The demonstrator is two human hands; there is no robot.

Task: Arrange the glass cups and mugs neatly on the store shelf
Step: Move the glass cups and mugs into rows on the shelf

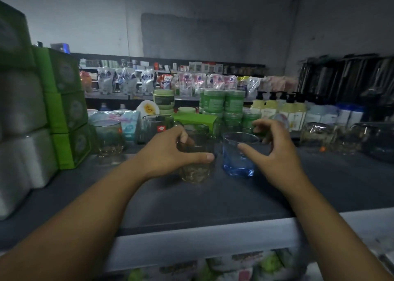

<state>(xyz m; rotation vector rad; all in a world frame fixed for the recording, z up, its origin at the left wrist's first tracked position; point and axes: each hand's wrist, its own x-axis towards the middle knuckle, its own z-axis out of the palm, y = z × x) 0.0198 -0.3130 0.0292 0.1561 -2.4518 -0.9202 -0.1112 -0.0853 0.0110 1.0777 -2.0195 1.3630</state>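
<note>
Head view: left hand (170, 155) grips the clear tumbler (197, 170) mid-shelf (213, 202), thumb near side, fingers behind. Right hand (277, 152) spread loosely around the blue glass (237, 159) just right of it, not clamped; contact unclear. Both glasses likely rigid, slick, fragile, bottom-heavy. Best hold: mid-wall, not rim.

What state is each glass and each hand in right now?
Left hand, grips the clear glass.
Clear glass, upright, empty, held.
Right hand, open, curved beside the blue glass.
Blue glass, upright, empty.
Round glass, upright, untouched.
Red-label glass, upright, untouched.
</note>
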